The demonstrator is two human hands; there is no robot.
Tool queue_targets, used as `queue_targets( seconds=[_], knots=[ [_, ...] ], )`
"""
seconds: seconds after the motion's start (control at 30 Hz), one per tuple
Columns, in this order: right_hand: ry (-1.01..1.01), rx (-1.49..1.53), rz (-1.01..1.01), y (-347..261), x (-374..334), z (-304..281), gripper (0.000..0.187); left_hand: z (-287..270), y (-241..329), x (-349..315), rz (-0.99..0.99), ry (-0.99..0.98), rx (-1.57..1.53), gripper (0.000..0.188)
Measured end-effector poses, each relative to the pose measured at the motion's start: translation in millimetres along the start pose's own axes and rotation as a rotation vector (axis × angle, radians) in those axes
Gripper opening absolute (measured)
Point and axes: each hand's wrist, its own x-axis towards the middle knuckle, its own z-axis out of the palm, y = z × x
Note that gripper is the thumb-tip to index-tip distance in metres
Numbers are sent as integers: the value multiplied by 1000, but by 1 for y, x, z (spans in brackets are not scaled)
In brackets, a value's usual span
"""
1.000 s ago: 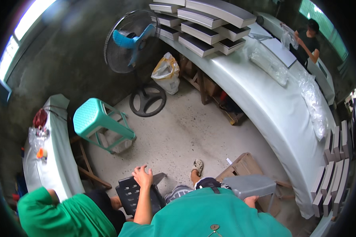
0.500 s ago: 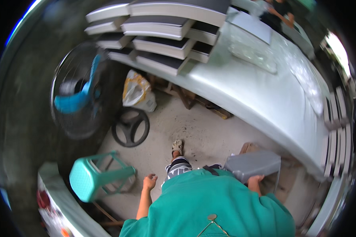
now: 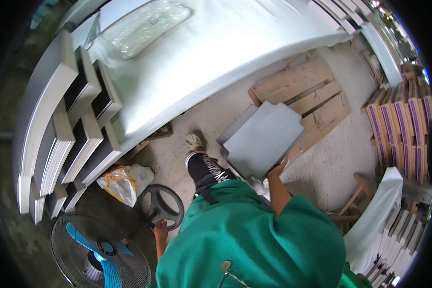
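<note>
A grey panel-like piece [image 3: 264, 141] with a ribbed face and notched corners hangs tilted on my right side. My right hand [image 3: 277, 170] is closed on its lower right edge. Part of a second grey surface shows behind its upper left side, and its underside is hidden. Low at my left side hangs my left hand [image 3: 161, 231], holding nothing, with its fingers loosely apart. Nearest to it is the black round base [image 3: 149, 204] of a standing fan.
The fan [image 3: 103, 252] with blue blades stands at lower left, near a plastic bag [image 3: 125, 182]. Stacked thick books [image 3: 81, 129] sit on a long white-covered table [image 3: 211, 53]. A wooden pallet [image 3: 317, 96] lies ahead to the right; bundled cartons [image 3: 403, 129] stand farther right.
My view has turned to the right; the fan and books now appear lower left, and the green stool has left the view. The grey piece, still in my right hand, shows its broad face.
</note>
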Motion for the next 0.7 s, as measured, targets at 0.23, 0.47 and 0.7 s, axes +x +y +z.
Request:
queue_targets(
  seconds=[0.23,0.47,0.7],
  knots=[
    [608,-199,588,33,-43,-75,105,-40,81,22,161,-265,-19,30],
    [-59,-715,818,21,-104,-77,74,-29,-45,70,288,-387,16,27],
    [-298,-1206,423,11,-74,38,66,-24,120,99,608,-265,226,26]
  ],
)
